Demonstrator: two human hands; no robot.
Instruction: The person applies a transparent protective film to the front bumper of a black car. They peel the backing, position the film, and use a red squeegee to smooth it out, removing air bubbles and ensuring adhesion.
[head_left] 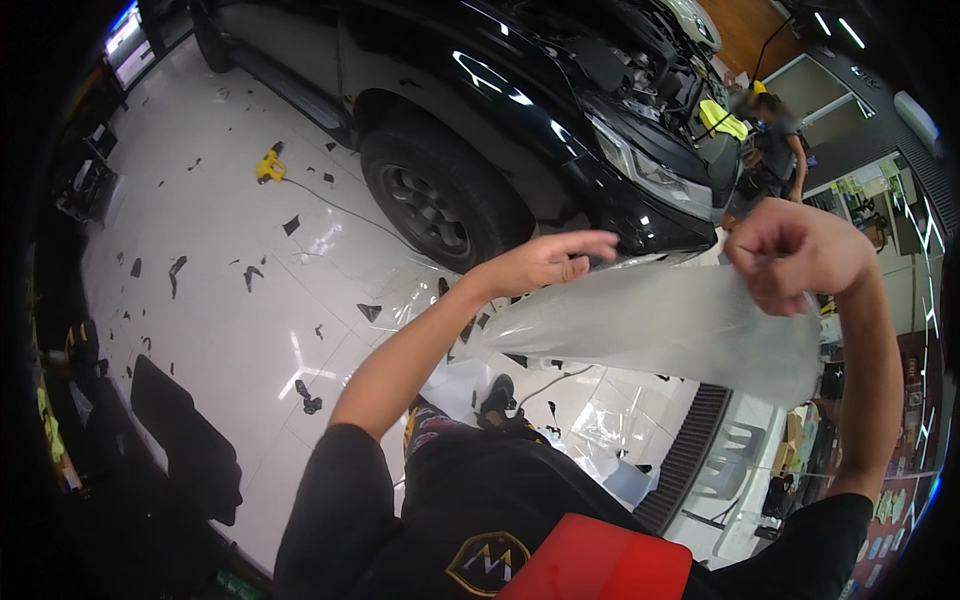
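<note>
translucent film [640,325]: spread beside front corner of black car [500,130]. gripped in clenched right hand [808,255]. near half-open left hand [540,265]; cannot tell whether grasped there. inside open engine bay [665,118]: dark machinery [607,65]; at rim, yellow cloth [722,119].

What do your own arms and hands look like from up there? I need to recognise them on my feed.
Both the left hand and right hand are ungloved; forearms are bare, with no watch or cable showing. The short sleeves are plain black.
</note>
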